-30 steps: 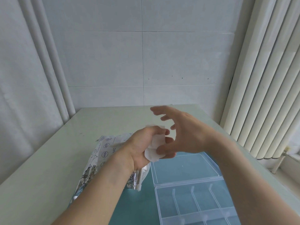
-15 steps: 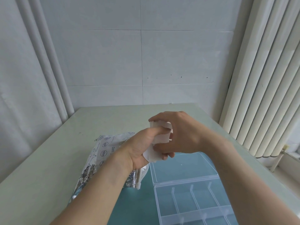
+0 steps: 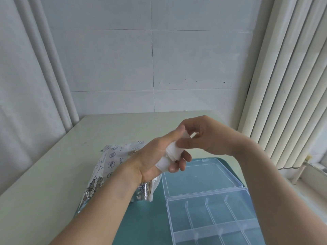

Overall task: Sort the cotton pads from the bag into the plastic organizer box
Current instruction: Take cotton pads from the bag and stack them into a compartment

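Note:
A stack of white cotton pads is held in the air above the table, gripped by my left hand with its fingers curled round it. My right hand meets it from the right and pinches the top of the stack between thumb and fingers. The silvery printed bag lies on the table under my left forearm, its open mouth toward the box. The clear plastic organizer box lies open at the lower right, its lid flat behind it, and the visible compartments hold nothing.
The box and part of the bag rest on a teal mat on a pale green table. Tiled wall stands behind, a curtain at the left, vertical blinds at the right.
My right hand, spread open beside the pads a second ago, closed onto the top of the stack. Both hands now hold the pads a little farther right, over the box lid.

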`<state>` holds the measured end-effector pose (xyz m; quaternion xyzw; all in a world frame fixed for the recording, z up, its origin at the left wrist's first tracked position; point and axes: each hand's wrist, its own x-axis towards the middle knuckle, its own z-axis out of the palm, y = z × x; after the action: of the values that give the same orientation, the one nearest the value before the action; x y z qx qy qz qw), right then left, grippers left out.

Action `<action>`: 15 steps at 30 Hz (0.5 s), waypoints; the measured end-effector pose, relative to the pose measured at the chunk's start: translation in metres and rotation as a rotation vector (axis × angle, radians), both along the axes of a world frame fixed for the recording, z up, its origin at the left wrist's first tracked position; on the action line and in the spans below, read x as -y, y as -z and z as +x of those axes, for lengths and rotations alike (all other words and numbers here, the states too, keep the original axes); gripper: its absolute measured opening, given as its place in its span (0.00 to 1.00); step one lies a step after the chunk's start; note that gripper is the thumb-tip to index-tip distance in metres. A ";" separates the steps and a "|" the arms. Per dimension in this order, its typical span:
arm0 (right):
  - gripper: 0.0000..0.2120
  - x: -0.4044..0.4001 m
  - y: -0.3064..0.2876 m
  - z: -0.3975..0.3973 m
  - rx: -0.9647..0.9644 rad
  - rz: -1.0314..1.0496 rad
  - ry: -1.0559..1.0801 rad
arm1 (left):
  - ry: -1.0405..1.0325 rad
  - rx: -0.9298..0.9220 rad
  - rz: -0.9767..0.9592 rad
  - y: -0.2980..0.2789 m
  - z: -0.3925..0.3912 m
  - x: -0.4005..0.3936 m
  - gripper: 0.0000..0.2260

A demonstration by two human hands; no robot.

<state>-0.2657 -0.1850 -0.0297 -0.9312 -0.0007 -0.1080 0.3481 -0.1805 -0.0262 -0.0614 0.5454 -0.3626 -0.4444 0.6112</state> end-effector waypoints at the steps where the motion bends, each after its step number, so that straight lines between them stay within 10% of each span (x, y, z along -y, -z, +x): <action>1: 0.02 0.003 -0.001 -0.001 0.027 0.021 0.004 | -0.011 -0.012 -0.005 0.000 0.000 0.000 0.21; 15: 0.04 0.018 -0.002 -0.004 0.048 0.092 0.185 | -0.076 -0.062 0.046 0.002 0.009 -0.003 0.22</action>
<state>-0.2693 -0.2032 -0.0277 -0.9075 0.0820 -0.1617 0.3790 -0.1714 -0.0234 -0.0638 0.5586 -0.3122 -0.4460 0.6258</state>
